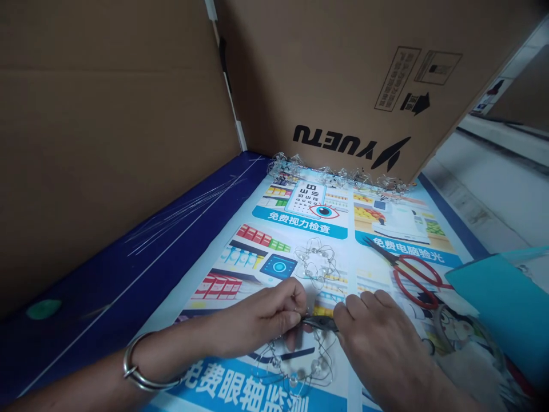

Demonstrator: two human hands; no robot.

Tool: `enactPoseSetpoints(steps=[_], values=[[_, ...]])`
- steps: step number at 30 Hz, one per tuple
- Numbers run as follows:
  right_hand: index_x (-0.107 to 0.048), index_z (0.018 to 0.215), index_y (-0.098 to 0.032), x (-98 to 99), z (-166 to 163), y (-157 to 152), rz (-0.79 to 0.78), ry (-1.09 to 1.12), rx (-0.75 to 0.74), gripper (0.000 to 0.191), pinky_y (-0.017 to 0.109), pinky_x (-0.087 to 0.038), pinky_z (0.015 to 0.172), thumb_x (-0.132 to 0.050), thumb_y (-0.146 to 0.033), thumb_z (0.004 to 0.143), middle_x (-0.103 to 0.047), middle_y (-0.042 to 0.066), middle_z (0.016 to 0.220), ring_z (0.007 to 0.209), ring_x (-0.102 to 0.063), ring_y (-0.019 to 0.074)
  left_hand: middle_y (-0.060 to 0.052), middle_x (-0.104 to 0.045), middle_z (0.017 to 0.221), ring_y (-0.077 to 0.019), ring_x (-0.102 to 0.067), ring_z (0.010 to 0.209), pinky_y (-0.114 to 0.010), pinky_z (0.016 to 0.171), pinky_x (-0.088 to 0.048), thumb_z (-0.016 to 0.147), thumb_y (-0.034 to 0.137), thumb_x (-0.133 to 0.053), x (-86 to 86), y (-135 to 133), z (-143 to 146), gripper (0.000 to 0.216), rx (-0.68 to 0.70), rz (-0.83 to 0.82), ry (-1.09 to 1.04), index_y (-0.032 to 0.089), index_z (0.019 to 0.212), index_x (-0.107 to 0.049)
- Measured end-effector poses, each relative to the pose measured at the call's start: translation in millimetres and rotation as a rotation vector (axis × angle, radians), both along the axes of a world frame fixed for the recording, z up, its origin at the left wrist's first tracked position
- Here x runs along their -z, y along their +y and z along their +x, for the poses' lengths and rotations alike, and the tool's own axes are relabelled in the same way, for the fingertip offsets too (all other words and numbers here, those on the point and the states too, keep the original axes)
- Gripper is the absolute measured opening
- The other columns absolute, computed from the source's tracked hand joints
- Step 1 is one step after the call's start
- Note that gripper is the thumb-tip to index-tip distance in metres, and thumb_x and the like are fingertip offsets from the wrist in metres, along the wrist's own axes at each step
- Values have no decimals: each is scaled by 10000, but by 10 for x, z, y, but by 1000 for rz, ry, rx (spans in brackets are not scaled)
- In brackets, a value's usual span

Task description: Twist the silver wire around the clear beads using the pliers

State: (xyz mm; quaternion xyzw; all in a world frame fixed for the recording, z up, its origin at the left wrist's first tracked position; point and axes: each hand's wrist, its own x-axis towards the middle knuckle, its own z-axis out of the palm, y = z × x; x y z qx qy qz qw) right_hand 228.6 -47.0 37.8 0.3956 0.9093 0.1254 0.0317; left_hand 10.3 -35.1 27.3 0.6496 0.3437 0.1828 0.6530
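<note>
Printed poster sheeting covers the bench (pixel 240 395). Nearest, at six o'clock, a beaded wire ring (pixel 295 369) lies partly under the hands. The left hand (pixel 266 320), with a metal bangle (pixel 137 372) on its wrist, has its fingers pinched shut on the ring's wire. The right hand (pixel 377 337) is closed around dark pliers (pixel 321 324) whose tip meets the left fingertips. Just beyond, at twelve o'clock, lies a second beaded wire piece (pixel 317 263). Red-handled scissors (pixel 412 272) lie at two o'clock, and a teal sheet (pixel 501 303) at three. Loose wires (pixel 184 212) lie at ten o'clock. Farthest, more beaded pieces (pixel 338 174) line the foot of a cardboard box (pixel 343 86).
</note>
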Motion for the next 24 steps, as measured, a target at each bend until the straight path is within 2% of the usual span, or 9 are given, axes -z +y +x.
enactPoseSetpoints(steps=[4,9,18,24], values=[[-537,727,-227,39,25,15,-45,8,47,56,347,-231,634,-564,-189,759,-507,9,658,638,-439,195,-7,-559,801,-145,-526,749,-284,684,-395,917,228,-376,25,-13,-13,64,30,-56,-80,200,972,-360],[-548,760,-225,44,48,26,-88,24,70,68,345,-235,657,-611,-235,738,-524,10,696,678,-458,196,-11,-540,835,-142,-485,767,-272,673,-377,891,157,-386,32,-53,-8,120,26,-38,-90,205,994,-350],[-545,760,-213,63,38,35,-87,23,75,34,329,-235,652,-567,-196,781,-528,4,693,677,-457,175,17,-406,811,-118,-378,698,-232,615,-360,819,104,-413,27,-96,12,208,-118,154,112,216,991,-385],[-541,757,-208,47,51,44,-100,38,76,62,324,-248,654,-588,-167,751,-530,-4,696,677,-462,171,32,-464,731,-103,-397,621,-218,543,-318,816,117,-409,61,-81,25,138,-129,38,54,199,927,-403]])
